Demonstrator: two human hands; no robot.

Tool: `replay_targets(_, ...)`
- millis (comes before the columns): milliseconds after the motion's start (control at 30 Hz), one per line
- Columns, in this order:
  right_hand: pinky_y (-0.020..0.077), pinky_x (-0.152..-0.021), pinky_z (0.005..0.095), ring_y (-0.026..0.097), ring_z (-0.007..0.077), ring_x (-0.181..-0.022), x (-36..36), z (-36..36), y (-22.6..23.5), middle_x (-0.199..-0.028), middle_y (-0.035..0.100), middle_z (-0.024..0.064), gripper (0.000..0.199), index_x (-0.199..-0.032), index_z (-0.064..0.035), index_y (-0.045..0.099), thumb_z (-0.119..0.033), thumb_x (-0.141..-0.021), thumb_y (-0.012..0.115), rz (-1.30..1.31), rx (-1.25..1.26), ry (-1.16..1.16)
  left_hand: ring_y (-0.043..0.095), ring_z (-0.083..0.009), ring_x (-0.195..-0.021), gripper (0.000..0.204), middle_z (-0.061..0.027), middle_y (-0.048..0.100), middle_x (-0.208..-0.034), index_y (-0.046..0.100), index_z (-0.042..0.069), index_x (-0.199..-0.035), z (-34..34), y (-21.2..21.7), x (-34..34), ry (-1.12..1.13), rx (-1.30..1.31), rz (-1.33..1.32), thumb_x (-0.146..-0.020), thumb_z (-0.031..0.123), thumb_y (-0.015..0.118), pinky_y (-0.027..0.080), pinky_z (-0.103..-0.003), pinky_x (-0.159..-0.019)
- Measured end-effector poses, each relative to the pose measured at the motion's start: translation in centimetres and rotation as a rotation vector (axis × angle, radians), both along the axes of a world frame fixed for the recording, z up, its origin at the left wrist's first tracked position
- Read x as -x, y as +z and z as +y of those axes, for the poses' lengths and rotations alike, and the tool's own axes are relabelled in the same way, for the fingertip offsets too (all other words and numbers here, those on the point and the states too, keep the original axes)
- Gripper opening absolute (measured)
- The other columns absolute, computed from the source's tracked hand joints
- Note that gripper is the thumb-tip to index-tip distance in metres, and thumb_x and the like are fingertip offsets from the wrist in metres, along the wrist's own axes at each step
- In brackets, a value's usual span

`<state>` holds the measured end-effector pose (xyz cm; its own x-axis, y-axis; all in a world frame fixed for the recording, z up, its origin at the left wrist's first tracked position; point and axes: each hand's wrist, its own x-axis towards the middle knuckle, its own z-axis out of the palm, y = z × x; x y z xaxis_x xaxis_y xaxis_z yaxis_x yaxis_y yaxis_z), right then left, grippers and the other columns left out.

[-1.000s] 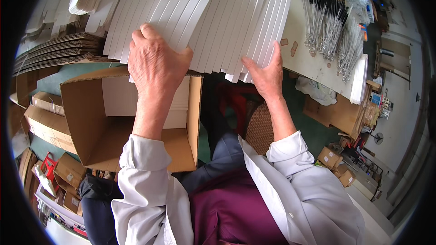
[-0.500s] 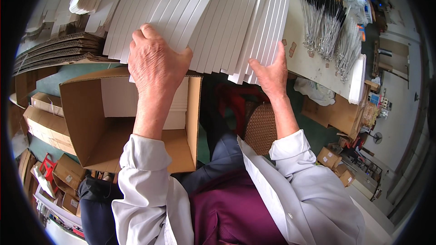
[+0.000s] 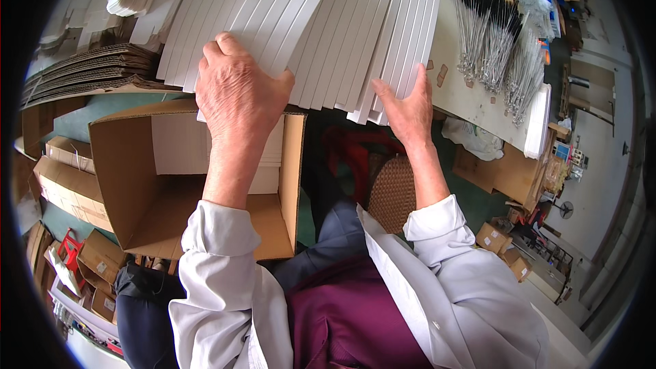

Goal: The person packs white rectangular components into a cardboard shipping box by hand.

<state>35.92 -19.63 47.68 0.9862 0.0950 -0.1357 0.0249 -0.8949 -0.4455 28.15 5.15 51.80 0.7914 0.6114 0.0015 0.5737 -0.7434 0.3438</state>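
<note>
Long narrow white boxes (image 3: 342, 48), seemingly of thin card, stand side by side in a row on the table, their near ends at its edge. My left hand (image 3: 239, 89) is closed over the near ends of the left part of the row, thumb stretched to the right; its fingertips are partly hidden. At the row's right end, my right hand (image 3: 410, 113) grips the last few boxes between thumb and fingers. Under my left forearm stands an open brown carton (image 3: 126, 178), with white pieces (image 3: 181, 143) stacked against its far side.
Thin metal rods with black ends (image 3: 488, 34) lie on the table (image 3: 447, 96) to the right. Flat cardboard sheets (image 3: 96, 72) are stacked at the left. A woven seat (image 3: 393, 188) sits below the table edge, and more cartons (image 3: 72, 188) stand on the floor.
Both hands have shifted slightly. The boxes at the right end sit closer together, and their near ends stick out less past the row.
</note>
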Motion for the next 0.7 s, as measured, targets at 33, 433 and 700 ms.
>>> replay_targets(33,0.0354,-0.115,0.0452,0.037,0.041,-0.14,0.1,0.2,0.3,-0.149,0.035,0.0294,0.109,-0.15,0.0091,0.025,-0.049,-0.076,0.08,0.009,0.015,-0.012,0.063,-0.0359,-0.102,0.067,-0.0213,0.058,-0.109,0.052,-0.007,-0.115,-0.1,-0.1,0.0,-0.004,0.0,-0.006,-0.067,0.029,0.083,0.055,-0.045,-0.087)
replay_targets(433,0.0373,-0.112,0.0495,0.041,0.048,-0.134,-0.5,1.8,0.3,-0.142,0.036,0.0354,0.108,-0.149,0.0077,0.021,-0.041,-0.071,0.078,0.025,0.135,-0.054,0.063,-0.0363,-0.109,0.076,-0.0227,0.059,-0.117,0.05,-0.007,-0.126,0.3,0.2,-0.1,-0.005,0.027,0.037,-0.071,0.034,0.083,0.055,-0.046,-0.09)
replay_targets(700,0.0337,-0.114,0.0477,0.037,0.0436,-0.138,-2.7,3.1,-0.2,-0.143,0.039,0.0333,0.115,-0.151,0.0091,0.019,-0.052,-0.071,0.075,0.004,0.188,-0.137,0.062,-0.0369,-0.108,0.079,-0.0245,0.059,-0.115,0.048,-0.012,-0.123,0.1,0.2,-1.1,-0.043,0.046,0.031,-0.071,0.034,0.084,0.054,-0.045,-0.091)
